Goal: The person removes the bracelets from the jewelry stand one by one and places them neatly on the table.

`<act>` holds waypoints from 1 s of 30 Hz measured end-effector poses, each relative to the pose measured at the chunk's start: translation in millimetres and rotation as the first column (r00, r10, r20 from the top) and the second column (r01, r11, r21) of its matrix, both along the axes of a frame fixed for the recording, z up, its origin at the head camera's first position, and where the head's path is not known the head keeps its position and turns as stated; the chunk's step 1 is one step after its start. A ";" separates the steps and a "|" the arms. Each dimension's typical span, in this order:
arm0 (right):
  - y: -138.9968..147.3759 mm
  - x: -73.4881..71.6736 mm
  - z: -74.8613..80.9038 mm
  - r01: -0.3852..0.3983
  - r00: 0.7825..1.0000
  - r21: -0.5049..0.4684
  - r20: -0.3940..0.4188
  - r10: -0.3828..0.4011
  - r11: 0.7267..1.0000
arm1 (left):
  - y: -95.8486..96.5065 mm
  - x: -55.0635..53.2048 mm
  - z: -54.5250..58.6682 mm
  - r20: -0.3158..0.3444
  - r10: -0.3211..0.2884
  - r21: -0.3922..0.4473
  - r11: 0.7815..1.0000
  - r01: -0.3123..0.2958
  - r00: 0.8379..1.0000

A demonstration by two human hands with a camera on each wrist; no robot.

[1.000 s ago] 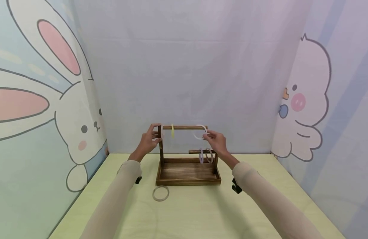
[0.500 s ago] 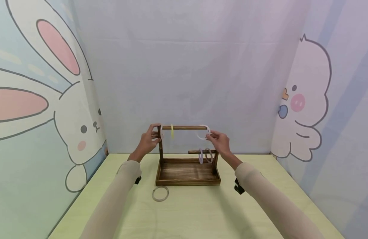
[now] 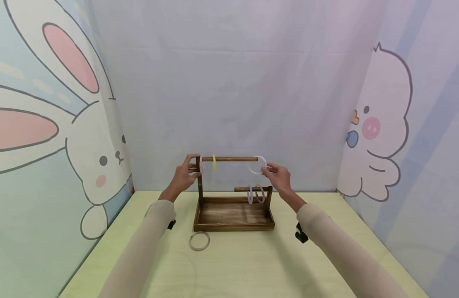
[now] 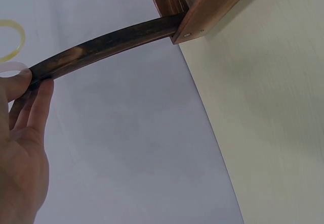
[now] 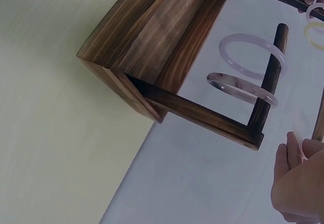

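Observation:
My left hand (image 3: pixel 182 178) grips the top of the tall left post (image 4: pixel 106 47) of a dark wooden bangle rack (image 3: pixel 233 227). My right hand (image 3: pixel 280 179) pinches the right side of a translucent white bangle (image 3: pixel 265 162), upright at the free end of the upper bar (image 3: pixel 235 159). That bar end overlaps the bangle in the head view. A yellow bangle (image 3: pixel 214 164) hangs on the upper bar, with a pale bangle (image 4: pixel 12 66) beside the left post. On the lower bar (image 5: pixel 281 42) hang a lilac bangle (image 5: pixel 246 37) and a brown-mottled bangle (image 5: pixel 238 84).
A greyish bangle (image 3: pixel 199 249) lies flat on the pale table (image 3: pixel 233 269), in front of the rack's left corner. The rack's tray base (image 3: pixel 229 211) has a low rim. Behind stands a plain curtain (image 3: pixel 233 103), with cartoon-printed panels at both sides.
My right hand has moved to the right with the white bangle, from around the upper bar to its free end. My left hand has stayed on the post.

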State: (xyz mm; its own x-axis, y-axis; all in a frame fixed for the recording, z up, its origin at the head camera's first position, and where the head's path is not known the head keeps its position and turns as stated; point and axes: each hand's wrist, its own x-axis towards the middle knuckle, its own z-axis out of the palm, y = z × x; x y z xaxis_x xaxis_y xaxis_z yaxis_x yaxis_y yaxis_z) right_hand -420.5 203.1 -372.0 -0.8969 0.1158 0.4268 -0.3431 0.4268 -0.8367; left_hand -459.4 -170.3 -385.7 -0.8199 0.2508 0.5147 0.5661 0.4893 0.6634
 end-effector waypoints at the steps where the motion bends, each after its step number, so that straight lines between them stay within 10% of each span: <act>1: 1.2 0.4 -0.6 0.003 1.000 -0.001 0.005 -0.002 1.000 | 0.0 0.1 -0.2 0.000 -0.001 -0.001 1.000 0.001 1.000; 30: 12.2 25.7 -11.4 -0.074 0.995 0.006 0.065 0.073 0.997 | 0.8 1.5 -1.0 -0.001 0.009 -0.005 1.000 -0.009 1.000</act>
